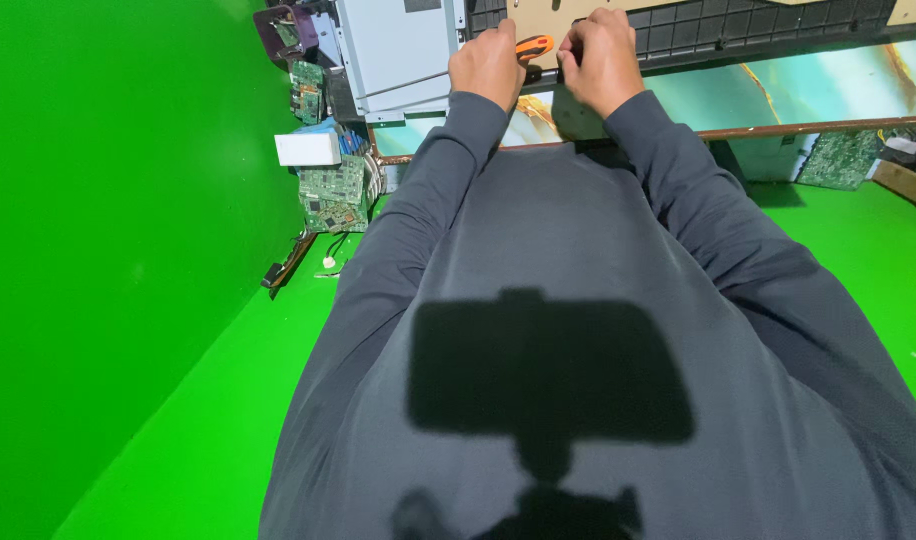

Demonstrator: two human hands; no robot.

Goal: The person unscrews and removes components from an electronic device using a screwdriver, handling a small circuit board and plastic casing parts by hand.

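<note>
Nearest, grey sleeves [578, 300] stretch out over the green floor [228, 420] to the worktop [838, 85]. At its far edge, the left hand [490, 66] is clamped around an orange-handled tool [534, 45], whose handle juts right from that grip toward the right hand [603, 58]. The right hand's fingers curl shut just beside the tool; whether they pinch anything I cannot tell. Circuit boards [333, 195] lie stacked to the left.
</note>
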